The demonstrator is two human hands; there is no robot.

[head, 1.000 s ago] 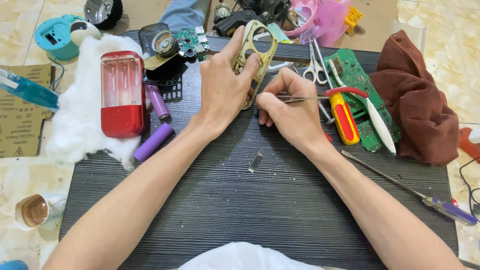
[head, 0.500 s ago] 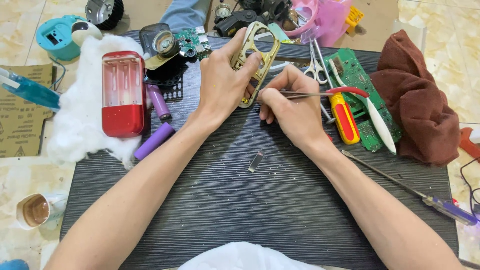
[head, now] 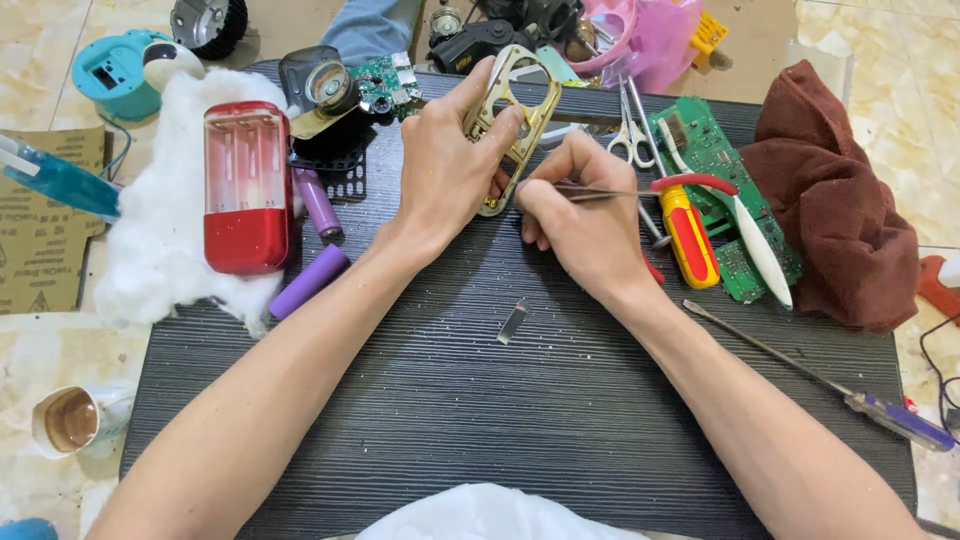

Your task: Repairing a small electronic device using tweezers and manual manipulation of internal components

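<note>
My left hand (head: pixel 445 165) grips a gold-coloured metal frame (head: pixel 515 105) with oval cut-outs, holding it tilted on the dark ribbed board (head: pixel 480 420). My right hand (head: pixel 585 215) pinches slim metal tweezers (head: pixel 600 192), whose tip points left at the frame's lower end. A small loose metal strip (head: pixel 512 322) lies on the board just below both hands.
Left of the hands lie a red battery case (head: pixel 245 185) on white cotton and two purple cells (head: pixel 308 280). To the right are a red-and-yellow screwdriver (head: pixel 688 235), scissors (head: pixel 630 130), a green circuit board (head: pixel 710 150), a brown cloth (head: pixel 835 220) and a long screwdriver (head: pixel 830 385).
Both hands stay in place. The gold frame shifts slightly in my left hand while the tweezers keep working at its lower end.
</note>
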